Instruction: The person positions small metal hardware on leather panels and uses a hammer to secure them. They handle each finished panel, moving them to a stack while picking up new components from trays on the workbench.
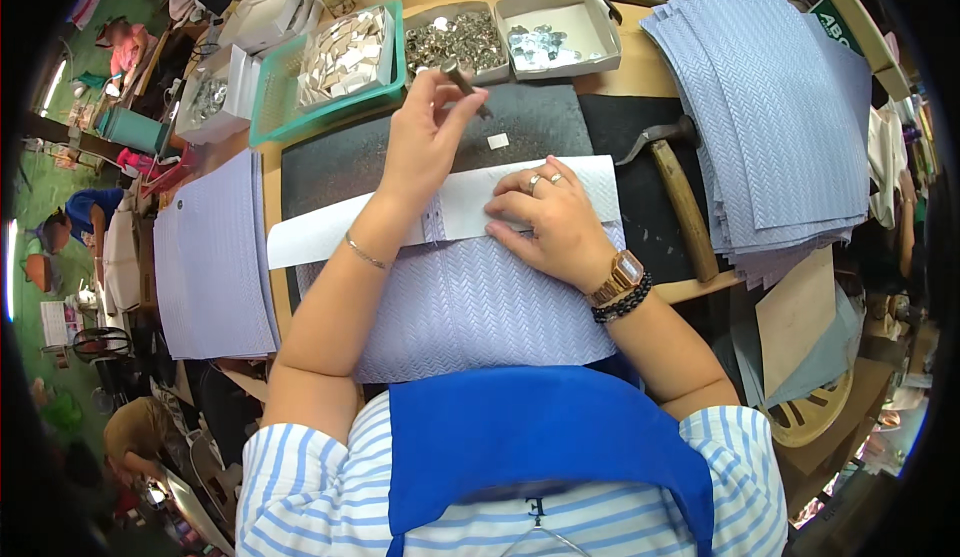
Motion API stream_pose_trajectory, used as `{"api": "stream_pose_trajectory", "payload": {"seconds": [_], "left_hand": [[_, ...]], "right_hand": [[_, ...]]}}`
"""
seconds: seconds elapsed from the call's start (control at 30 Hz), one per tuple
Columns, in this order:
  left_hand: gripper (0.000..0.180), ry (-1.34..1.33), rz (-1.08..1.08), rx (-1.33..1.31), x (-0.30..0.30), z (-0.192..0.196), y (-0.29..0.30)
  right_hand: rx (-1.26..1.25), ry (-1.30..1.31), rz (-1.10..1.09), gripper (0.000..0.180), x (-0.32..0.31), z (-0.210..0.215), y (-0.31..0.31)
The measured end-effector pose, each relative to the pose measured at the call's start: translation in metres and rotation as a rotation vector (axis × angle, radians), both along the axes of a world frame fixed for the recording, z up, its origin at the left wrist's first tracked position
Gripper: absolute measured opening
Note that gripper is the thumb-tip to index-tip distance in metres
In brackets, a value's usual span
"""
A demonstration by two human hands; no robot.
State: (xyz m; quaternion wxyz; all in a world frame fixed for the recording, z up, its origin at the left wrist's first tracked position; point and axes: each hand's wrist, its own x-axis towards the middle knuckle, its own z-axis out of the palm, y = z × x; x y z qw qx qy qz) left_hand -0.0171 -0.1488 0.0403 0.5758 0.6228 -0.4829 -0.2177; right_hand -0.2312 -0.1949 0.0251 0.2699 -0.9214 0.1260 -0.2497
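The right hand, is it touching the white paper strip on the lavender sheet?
Touching. The head view shows the right hand lying flat with its fingers pressed on the white paper strip, which lies across the lavender sheet.

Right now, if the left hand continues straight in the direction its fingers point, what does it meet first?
Probably the grey box of metal fittings just beyond the punch tool that the left hand holds; depth is unclear.
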Motion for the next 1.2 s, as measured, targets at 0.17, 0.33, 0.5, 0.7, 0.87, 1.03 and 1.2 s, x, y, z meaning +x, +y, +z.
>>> {"api": "stream_pose_trajectory", "payload": {"seconds": [0.17, 0.33, 0.5, 0.7, 0.87, 1.03, 1.2], "left_hand": [[0.022, 0.027, 0.016, -0.017, -0.01, -0.015, 0.009], [0.021, 0.008, -0.021, 0.017, -0.009, -0.021, 0.009], [0.023, -0.027, -0.045, 0.008, -0.012, -0.023, 0.008], [0.024, -0.058, -0.058, -0.008, -0.011, -0.026, 0.008], [0.025, -0.086, -0.056, 0.008, -0.013, -0.025, 0.007], [0.025, -0.157, -0.036, 0.019, -0.015, -0.024, 0.008], [0.025, -0.194, -0.041, -0.017, -0.011, -0.033, 0.006]], "right_hand": [[-0.026, 0.013, -0.007, 0.017, 0.0, 0.0, 0.0], [-0.036, 0.037, -0.017, 0.017, 0.001, 0.001, 0.003], [-0.051, 0.023, -0.022, 0.016, 0.001, -0.001, 0.003], [-0.033, 0.031, -0.004, 0.016, 0.002, -0.002, 0.003], [-0.039, -0.012, -0.025, 0.015, -0.001, 0.005, 0.004], [-0.252, -0.032, -0.46, 0.029, -0.06, 0.017, -0.038], [-0.163, 0.543, -0.765, 0.051, -0.14, 0.003, -0.05]]}}
